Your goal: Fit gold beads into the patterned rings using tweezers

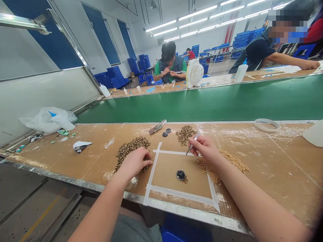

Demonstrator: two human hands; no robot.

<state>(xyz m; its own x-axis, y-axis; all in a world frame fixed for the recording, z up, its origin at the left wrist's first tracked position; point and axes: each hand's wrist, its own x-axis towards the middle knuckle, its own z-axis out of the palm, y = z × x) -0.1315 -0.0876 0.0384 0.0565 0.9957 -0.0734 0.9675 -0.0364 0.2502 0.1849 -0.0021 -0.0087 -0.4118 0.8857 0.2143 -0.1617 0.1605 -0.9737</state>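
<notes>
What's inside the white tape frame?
A round black piece lies inside the white tape frame, small brown bits beside it. Tan pellets cover part of the frame's right strip. What lies under the black piece or those pellets cannot be seen.

You are working under bright white light coming from ceiling tubes [198, 12]. The green belt [176, 107] is catching a pale sheen, the wide lens is stretching the edges, and distant blue crates [248, 38] are looking soft.
</notes>
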